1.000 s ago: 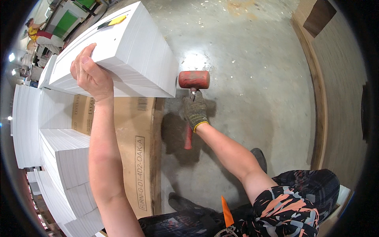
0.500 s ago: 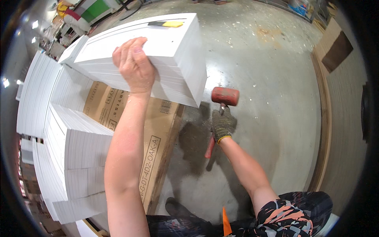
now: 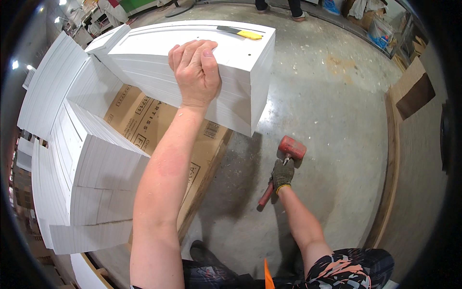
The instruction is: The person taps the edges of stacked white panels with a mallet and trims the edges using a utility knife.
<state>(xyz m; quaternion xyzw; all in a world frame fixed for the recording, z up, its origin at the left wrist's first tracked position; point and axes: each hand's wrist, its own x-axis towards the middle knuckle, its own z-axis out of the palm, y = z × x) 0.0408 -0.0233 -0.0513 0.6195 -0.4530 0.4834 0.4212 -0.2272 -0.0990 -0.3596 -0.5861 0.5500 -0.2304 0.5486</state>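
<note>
My left hand (image 3: 196,72) is bare and curls its fingers over the near top edge of a tall stack of white panels (image 3: 231,96), thumb side toward the right. On top of that stack lies a yellow and black utility knife (image 3: 248,34), beyond my fingers and to their right. My right hand (image 3: 283,172), in a dark knitted glove with a yellow cuff, is closed around the handle of a red mallet (image 3: 292,148). The mallet is held out over the floor, right of the stack, its head pointing away from me and touching nothing.
More white panel stacks (image 3: 103,192) stand at the left. Printed brown cardboard (image 3: 149,115) lies between the stacks on a wooden-edged base. A large board with a cut-out (image 3: 416,98) rises at the right. Another person's legs (image 3: 294,9) and bagged items (image 3: 380,36) are at the far side.
The mallet in my right hand has moved nearer to me and away from the stack, its head turning slightly. My left hand stays on the stack's edge. The whole view has shifted.
</note>
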